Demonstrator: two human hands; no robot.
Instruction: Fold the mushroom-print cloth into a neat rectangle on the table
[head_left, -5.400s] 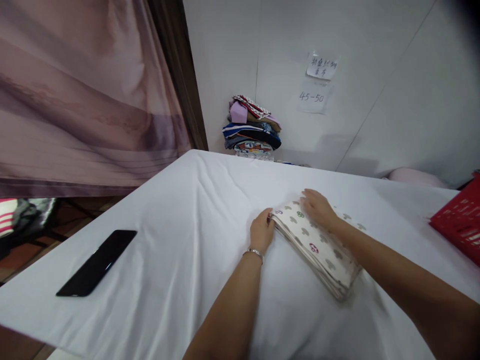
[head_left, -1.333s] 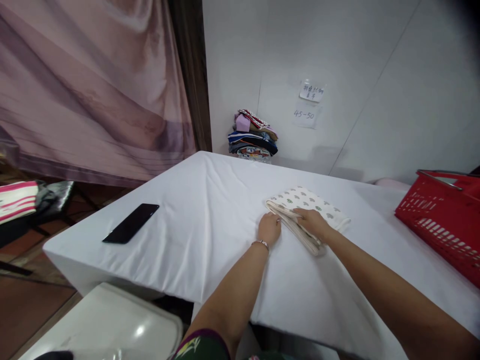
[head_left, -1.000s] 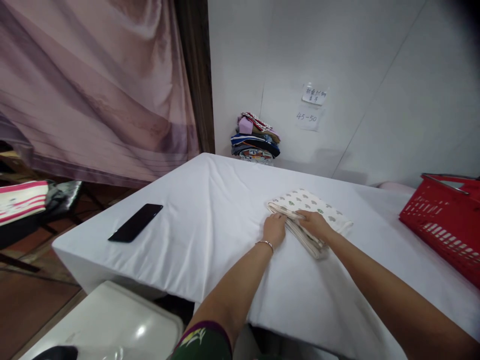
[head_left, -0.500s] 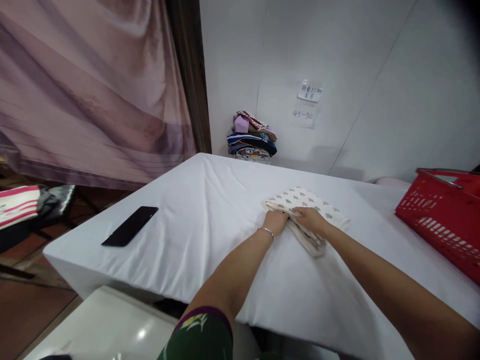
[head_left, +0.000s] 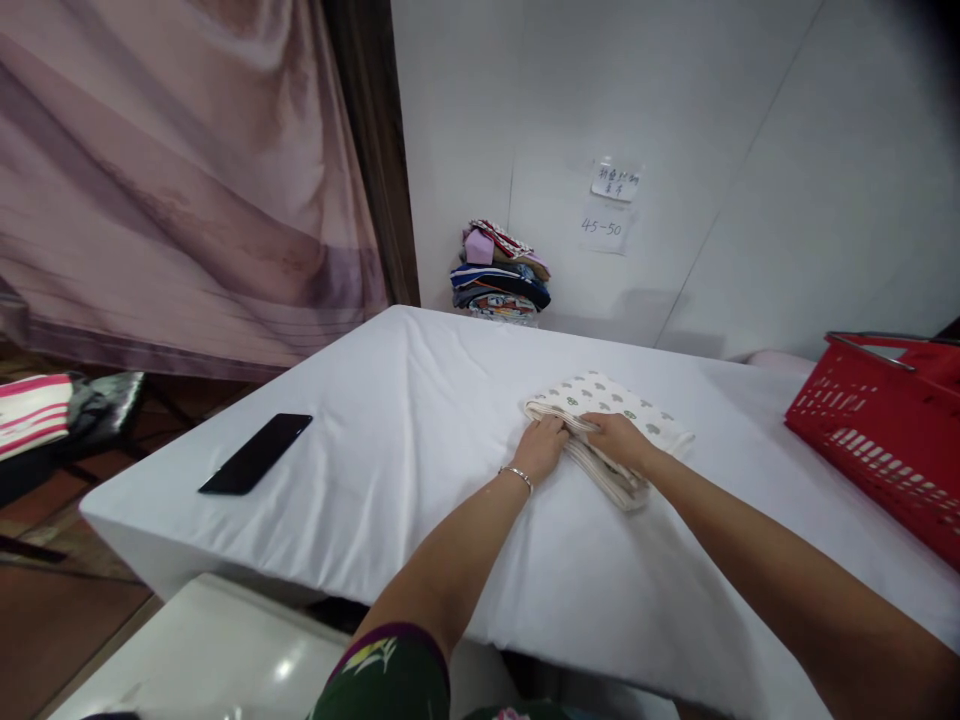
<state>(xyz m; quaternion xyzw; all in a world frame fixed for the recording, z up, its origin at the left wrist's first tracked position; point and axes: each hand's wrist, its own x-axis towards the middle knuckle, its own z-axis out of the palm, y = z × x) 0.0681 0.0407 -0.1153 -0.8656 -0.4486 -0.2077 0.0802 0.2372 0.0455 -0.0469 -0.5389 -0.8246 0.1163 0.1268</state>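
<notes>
A folded white cloth [head_left: 589,392] with grey and a few green heart shapes lies on the white-covered table [head_left: 457,440]. Its layered cream edges face me. My left hand [head_left: 541,447], with a bracelet at the wrist, has its fingers curled at the near left edge of the layers. Right beside it, my right hand [head_left: 619,440] grips the near fold, thumb on top and the other fingers mostly hidden in the cloth. Both hands rest low, close to the tabletop.
A black phone-like slab [head_left: 256,454] lies at the table's left. The red basket [head_left: 877,440] stands at the right edge. Behind the table is a clothes stack [head_left: 501,272] by the wall. A white stool-like surface [head_left: 202,650] is at lower left.
My left hand has drawn back slightly left along the cloth's near edge, so more of its fingers show. The right hand keeps its place on the fold. The view has shifted a little.
</notes>
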